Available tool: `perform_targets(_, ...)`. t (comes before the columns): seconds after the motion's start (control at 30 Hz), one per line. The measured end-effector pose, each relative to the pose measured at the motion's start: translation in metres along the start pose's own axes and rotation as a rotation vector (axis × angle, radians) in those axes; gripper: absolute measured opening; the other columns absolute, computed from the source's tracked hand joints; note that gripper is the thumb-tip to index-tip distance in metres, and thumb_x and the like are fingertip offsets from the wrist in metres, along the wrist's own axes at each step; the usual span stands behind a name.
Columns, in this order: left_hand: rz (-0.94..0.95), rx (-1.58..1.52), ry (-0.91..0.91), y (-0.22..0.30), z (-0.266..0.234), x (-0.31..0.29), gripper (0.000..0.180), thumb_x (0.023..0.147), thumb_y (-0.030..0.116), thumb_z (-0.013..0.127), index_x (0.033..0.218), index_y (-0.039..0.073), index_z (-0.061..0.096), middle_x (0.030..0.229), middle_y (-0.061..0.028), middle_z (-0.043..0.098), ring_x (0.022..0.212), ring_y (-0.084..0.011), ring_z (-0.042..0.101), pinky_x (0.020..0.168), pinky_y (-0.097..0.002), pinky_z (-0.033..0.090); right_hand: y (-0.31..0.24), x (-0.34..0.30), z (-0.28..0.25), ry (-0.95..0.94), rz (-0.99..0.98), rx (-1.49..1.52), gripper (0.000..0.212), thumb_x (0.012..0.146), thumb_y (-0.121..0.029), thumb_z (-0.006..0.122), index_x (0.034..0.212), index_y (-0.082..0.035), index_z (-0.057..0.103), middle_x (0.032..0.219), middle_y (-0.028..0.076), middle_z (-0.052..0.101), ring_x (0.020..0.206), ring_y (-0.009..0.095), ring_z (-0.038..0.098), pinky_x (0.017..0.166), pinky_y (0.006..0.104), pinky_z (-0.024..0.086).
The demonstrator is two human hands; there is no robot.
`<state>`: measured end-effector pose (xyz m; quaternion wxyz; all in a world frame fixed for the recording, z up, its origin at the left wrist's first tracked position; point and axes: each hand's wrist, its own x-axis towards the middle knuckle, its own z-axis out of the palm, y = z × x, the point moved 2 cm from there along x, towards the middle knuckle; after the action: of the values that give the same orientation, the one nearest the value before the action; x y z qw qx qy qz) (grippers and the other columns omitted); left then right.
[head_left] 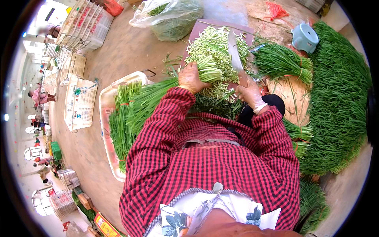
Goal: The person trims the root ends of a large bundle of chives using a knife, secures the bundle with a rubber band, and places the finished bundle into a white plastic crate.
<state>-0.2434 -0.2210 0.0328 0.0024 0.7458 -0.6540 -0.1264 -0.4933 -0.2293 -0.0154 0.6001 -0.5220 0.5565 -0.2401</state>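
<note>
A floral collar [173, 219] sits nearest, beyond which the left fingers [190, 73], best tucked clear of the knife [235, 55] the right fingers [244, 93] clasp, grasp a green bundle [166, 86], its pale ends [212, 71] best kept level over the board [241, 28]

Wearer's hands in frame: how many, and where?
2: left hand around the green stalk bundle; right hand on the knife, over the board. Neither is fully hidden.
</note>
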Motion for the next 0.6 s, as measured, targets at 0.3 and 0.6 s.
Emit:
perform_targets(0.3, -0.097, -0.003, -0.137, 0.017, 0.004, 0.032, 0.125, 0.057, 0.051, 0.089, 0.145, -0.009, 0.023, 0.146, -0.0262, 0.040, 0.128, -0.0351, 0.050, 0.104, -0.0385, 0.044, -0.006, -0.040, 0.011, 0.136, -0.352, -0.418, 0.039, 0.094, -0.043, 0.058, 0.118, -0.013, 0.056, 0.087, 0.021, 0.067, 0.084, 0.042, 0.065, 0.071, 0.0497, 0.050)
perform_targets(0.6, -0.053, 0.045, -0.253, 0.027, -0.001, 0.030, 0.060, 0.063, 0.044, 0.079, 0.107, 0.004, 0.067, 0.106, -0.0171, 0.069, 0.101, -0.0327, 0.067, 0.086, -0.0413, 0.054, -0.011, -0.048, 0.026, 0.091, -0.353, -0.764, 0.030, 0.097, -0.035, 0.052, 0.115, -0.011, 0.050, 0.082, 0.021, 0.066, 0.073, 0.042, 0.065, 0.062, 0.0518, 0.050)
